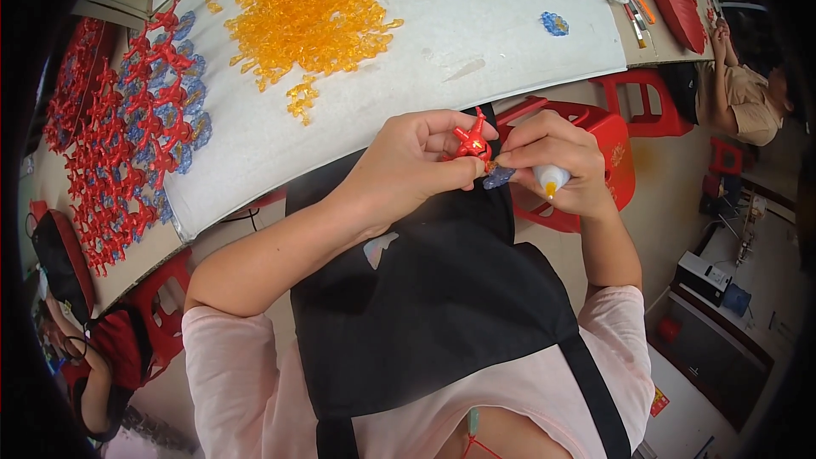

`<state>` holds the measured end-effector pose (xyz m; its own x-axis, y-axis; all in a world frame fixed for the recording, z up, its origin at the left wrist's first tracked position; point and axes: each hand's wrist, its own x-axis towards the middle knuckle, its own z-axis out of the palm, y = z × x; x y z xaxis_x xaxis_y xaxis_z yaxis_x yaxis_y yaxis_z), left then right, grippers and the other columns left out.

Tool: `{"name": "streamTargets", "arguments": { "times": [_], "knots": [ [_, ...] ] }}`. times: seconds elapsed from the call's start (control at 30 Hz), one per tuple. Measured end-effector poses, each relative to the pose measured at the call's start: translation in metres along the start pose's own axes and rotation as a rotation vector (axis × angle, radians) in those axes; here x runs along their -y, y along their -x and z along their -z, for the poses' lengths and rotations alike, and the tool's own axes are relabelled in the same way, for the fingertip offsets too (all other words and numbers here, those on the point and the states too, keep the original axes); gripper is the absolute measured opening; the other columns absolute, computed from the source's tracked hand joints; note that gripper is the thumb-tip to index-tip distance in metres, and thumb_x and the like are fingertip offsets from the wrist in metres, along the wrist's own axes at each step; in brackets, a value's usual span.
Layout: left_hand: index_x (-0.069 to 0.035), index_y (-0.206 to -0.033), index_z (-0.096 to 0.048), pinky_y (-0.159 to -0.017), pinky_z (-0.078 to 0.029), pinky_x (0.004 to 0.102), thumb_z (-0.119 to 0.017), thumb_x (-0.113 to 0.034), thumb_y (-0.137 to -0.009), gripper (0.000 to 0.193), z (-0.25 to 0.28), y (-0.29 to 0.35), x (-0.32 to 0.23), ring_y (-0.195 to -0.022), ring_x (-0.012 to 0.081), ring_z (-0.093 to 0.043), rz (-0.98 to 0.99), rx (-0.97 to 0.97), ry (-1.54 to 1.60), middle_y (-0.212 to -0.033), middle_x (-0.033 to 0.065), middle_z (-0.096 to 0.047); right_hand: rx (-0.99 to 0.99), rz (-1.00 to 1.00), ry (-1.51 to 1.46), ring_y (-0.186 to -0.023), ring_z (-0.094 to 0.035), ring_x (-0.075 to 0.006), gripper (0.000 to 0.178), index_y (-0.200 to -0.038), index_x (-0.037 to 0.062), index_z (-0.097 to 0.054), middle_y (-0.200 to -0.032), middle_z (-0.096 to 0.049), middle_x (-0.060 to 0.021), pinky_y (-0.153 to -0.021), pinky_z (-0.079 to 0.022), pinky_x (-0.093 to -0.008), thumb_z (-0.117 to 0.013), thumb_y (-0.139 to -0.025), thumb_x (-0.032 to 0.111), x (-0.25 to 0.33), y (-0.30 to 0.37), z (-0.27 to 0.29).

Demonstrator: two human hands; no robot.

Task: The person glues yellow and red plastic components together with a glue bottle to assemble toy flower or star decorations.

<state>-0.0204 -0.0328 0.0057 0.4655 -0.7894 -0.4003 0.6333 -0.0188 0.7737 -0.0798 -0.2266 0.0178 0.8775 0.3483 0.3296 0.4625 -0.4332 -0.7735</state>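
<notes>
In front of my apron, just off the table's near edge, my left hand (412,153) is closed around a small glossy red figure (473,144) with pointed limbs. My right hand (565,149) meets it there, thumb and fingertips pinched at a translucent blue piece (497,177) against the figure's underside. Whether the two parts are joined cannot be made out. Tucked in the same right hand is a small white squeeze bottle (551,177), its yellow nozzle pointing down toward me.
A white-covered table (476,34) holds a heap of orange translucent pieces (310,13). Blue clusters (555,24) lie to its right. Many red figures (110,153), some on blue bases, crowd the left. Red stools (608,140) stand below the edge. A person (752,106) sits at right.
</notes>
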Motion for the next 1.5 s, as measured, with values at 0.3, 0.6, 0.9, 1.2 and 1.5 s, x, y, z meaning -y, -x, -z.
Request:
{"name": "streamTargets", "arguments": {
  "times": [0.3, 0.6, 0.9, 1.2, 1.5],
  "knots": [
    [-0.001, -0.105, -0.055, -0.066, -0.045, 0.0193, -0.06, -0.006, -0.077, 0.029, 0.004, 0.0, -0.003, -0.076, 0.0067, -0.056, -0.019, -0.002, 0.005, -0.085, 0.0045, -0.06, 0.003, -0.001, 0.003, -0.067, -0.058, -0.0176, 0.018, -0.08, 0.0032, -0.064, -0.077, -0.057, -0.0082, -0.054, -0.046, -0.0254, -0.068, -0.062, -0.001, -0.002, -0.006, -0.001],
    [0.0, -0.106, -0.053, -0.07, -0.045, 0.0215, -0.059, -0.003, -0.077, 0.029, 0.019, 0.011, 0.005, -0.079, 0.0092, -0.055, -0.209, 0.047, -0.02, -0.089, 0.0069, -0.059, 0.026, 0.082, 0.081, -0.068, -0.058, -0.0203, 0.018, -0.08, 0.0029, -0.064, -0.079, -0.058, -0.0102, -0.055, -0.046, -0.0266, -0.066, -0.062, -0.001, 0.005, -0.018, -0.014],
    [-0.001, -0.102, -0.05, -0.076, -0.044, 0.0242, -0.058, -0.001, -0.076, 0.027, 0.064, 0.09, 0.002, -0.085, 0.0101, -0.055, -0.503, -0.448, -0.543, -0.094, 0.0045, -0.059, -0.061, 0.265, -0.082, -0.07, -0.06, -0.019, 0.027, -0.086, 0.0021, -0.064, -0.084, -0.059, -0.0107, -0.059, -0.048, -0.0256, -0.068, -0.06, -0.004, 0.013, -0.072, -0.08],
    [-0.002, -0.099, -0.055, -0.076, -0.043, 0.0344, -0.059, 0.003, -0.069, 0.031, 0.106, 0.163, -0.007, -0.085, 0.0302, -0.055, -0.341, -0.999, -1.683, -0.091, 0.0139, -0.058, -0.402, -0.177, -0.463, -0.079, -0.046, -0.0105, 0.022, -0.097, 0.0014, -0.045, -0.086, -0.045, -0.0038, -0.07, -0.038, -0.0218, -0.053, -0.077, 0.005, -0.038, -0.056, -0.055],
    [-0.003, -0.109, -0.053, -0.076, -0.042, 0.0348, -0.057, 0.002, -0.074, 0.036, 0.107, 0.166, -0.001, -0.088, 0.0286, -0.054, -0.384, -1.094, -1.669, -0.098, 0.0134, -0.057, -0.334, -0.123, -0.287, -0.094, -0.053, -0.0156, 0.027, -0.104, 0.0036, -0.048, -0.1, -0.056, -0.0078, -0.083, -0.039, -0.0268, -0.056, -0.079, 0.011, -0.074, -0.076, -0.035]
  ]
}}
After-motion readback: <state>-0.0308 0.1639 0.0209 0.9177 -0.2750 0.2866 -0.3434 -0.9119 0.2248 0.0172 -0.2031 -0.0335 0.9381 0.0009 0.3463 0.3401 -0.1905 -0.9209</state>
